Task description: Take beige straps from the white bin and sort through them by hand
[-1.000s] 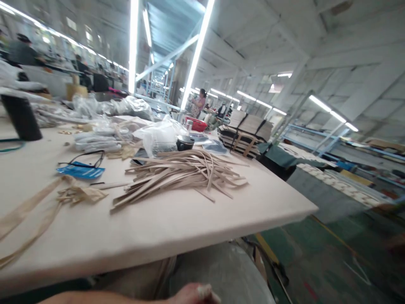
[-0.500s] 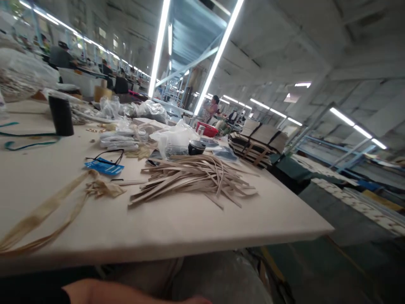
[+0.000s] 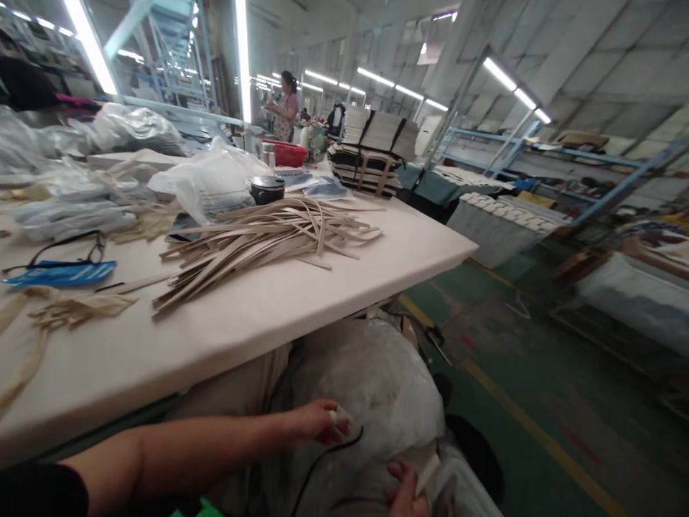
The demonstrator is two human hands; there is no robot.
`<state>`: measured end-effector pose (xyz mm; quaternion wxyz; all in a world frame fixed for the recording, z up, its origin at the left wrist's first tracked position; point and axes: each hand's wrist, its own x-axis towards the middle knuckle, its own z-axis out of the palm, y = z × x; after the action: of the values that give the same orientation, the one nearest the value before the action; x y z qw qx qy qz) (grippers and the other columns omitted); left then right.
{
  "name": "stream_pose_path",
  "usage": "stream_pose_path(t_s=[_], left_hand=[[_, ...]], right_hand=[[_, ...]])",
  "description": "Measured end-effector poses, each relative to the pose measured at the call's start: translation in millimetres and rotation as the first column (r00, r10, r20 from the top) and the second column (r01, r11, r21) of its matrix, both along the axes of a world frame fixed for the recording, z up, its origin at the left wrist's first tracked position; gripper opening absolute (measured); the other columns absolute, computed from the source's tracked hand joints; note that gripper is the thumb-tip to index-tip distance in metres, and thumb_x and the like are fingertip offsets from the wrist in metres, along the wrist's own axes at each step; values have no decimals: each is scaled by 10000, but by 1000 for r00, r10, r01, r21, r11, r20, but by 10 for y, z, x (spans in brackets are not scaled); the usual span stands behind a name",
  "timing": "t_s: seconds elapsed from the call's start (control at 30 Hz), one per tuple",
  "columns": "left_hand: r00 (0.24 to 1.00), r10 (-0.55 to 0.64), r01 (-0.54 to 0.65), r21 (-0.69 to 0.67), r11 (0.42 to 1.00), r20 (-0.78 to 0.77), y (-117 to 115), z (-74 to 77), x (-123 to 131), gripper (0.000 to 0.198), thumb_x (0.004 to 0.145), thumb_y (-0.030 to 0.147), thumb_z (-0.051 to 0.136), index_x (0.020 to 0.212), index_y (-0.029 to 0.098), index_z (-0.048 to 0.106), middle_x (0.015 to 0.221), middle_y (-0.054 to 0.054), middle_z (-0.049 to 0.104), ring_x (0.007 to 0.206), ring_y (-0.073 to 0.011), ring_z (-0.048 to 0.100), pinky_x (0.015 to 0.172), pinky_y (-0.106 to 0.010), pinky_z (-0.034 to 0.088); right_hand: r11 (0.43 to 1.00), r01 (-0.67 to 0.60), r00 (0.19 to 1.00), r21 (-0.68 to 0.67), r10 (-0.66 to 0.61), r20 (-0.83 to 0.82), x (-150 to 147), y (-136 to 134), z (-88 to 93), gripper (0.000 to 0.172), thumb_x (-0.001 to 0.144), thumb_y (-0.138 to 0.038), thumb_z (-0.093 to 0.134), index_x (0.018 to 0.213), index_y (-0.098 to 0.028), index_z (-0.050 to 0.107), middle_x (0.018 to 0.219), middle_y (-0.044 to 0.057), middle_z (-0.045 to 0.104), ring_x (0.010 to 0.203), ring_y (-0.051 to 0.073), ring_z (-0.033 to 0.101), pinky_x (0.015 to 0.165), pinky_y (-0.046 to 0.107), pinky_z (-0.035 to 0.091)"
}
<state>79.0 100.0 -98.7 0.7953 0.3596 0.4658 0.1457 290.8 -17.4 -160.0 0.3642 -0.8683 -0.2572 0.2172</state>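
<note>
Low in the frame, right of the middle, the right hand [image 3: 405, 494] has bent fingers beside a pale, flat piece [image 3: 428, 474]; I cannot tell if it holds it. The left hand [image 3: 321, 422], bottom middle, has curled fingers and a white cover [image 3: 340, 416] on a fingertip; I cannot tell if it grips anything. A thin black cord [image 3: 328, 452] curves just beside it. Under the hands is a big, round bag [image 3: 371, 373] of shiny, wrinkly plastic. The table [image 3: 258, 316] is smooth and cream. In the frame's middle, long, flat tan strips [image 3: 258, 248] lie in a messy heap. At left, a blue packet [image 3: 64, 273] has white marks too blurry to read. Farther back sits a round black pot [image 3: 268, 190], then a red basket [image 3: 288, 155] at upper middle.
</note>
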Motion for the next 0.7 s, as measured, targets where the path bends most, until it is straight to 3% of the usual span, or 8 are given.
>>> stream_pose_path(t_s=[0.07, 0.13, 0.2, 0.33, 0.43, 0.5, 0.6, 0.7], left_hand=[[998, 64, -67, -83, 994, -27, -48, -151, 52, 468, 627, 483, 719, 967, 188, 596, 1005, -56, 668, 744, -143, 619, 624, -231, 403], [989, 117, -125, -84, 989, -93, -64, -301, 142, 475, 667, 480, 669, 1033, 196, 568, 1063, -73, 652, 849, -187, 624, 668, -266, 442], [978, 126, -127, 7, 992, -165, -37, -441, 252, 453, 674, 429, 659, 1048, 185, 581, 1095, -93, 634, 977, -236, 594, 733, -303, 457], [960, 119, -54, 249, 967, -255, 91, -717, 437, 467, 544, 248, 758, 994, 195, 644, 1143, -93, 604, 1130, -280, 498, 918, -309, 404], [929, 53, 139, 477, 868, -367, 149, -916, 483, 422, 487, 223, 794, 894, 204, 680, 1026, -98, 630, 1051, -297, 529, 941, -341, 388], [910, -9, 243, 516, 822, -415, 150, -1015, 472, 308, 501, 209, 778, 797, 203, 690, 877, -77, 635, 952, -282, 557, 909, -360, 395], [902, -54, 281, 488, 826, -427, 134, -1073, 427, 114, 545, 172, 717, 648, 195, 673, 672, -35, 586, 804, -240, 565, 840, -360, 402], [912, -36, 247, 476, 844, -409, 155, -1023, 386, 56, 562, 171, 692, 565, 187, 638, 590, -19, 547, 712, -201, 545, 774, -334, 404]], right_hand=[[999, 32, 998, -9, -32, -59, 68, 33, -154, 512, 808, -653, 341, 768, -297, 707, 574, 20, 647, 489, 250, 602, 575, 384, 462], [1000, 15, 996, 21, -13, -92, 98, 35, -210, 557, 800, -653, 333, 868, -246, 707, 687, 32, 693, 518, 235, 614, 599, 362, 472], [999, 10, 992, 49, -3, -123, 85, 20, -199, 594, 810, -648, 324, 945, -197, 686, 778, 54, 710, 535, 220, 610, 608, 348, 469], [997, 26, 989, 69, -16, -146, 4, -1, -142, 568, 823, -617, 331, 951, -176, 666, 819, 54, 707, 535, 197, 599, 626, 335, 453], [996, 44, 988, 72, -32, -152, -34, 2, -142, 515, 843, -581, 360, 939, -177, 665, 791, 45, 701, 539, 186, 602, 632, 318, 445], [996, 49, 987, 76, -36, -159, -45, 8, -153, 503, 852, -569, 370, 943, -171, 664, 777, 49, 698, 536, 184, 604, 626, 312, 446], [996, 43, 986, 77, -30, -164, -49, 14, -164, 521, 862, -586, 362, 949, -169, 662, 787, 54, 701, 530, 179, 604, 623, 310, 447], [997, 34, 986, 72, -22, -163, -51, 20, -167, 551, 867, -611, 342, 954, -171, 663, 805, 56, 705, 524, 168, 600, 611, 302, 442]])
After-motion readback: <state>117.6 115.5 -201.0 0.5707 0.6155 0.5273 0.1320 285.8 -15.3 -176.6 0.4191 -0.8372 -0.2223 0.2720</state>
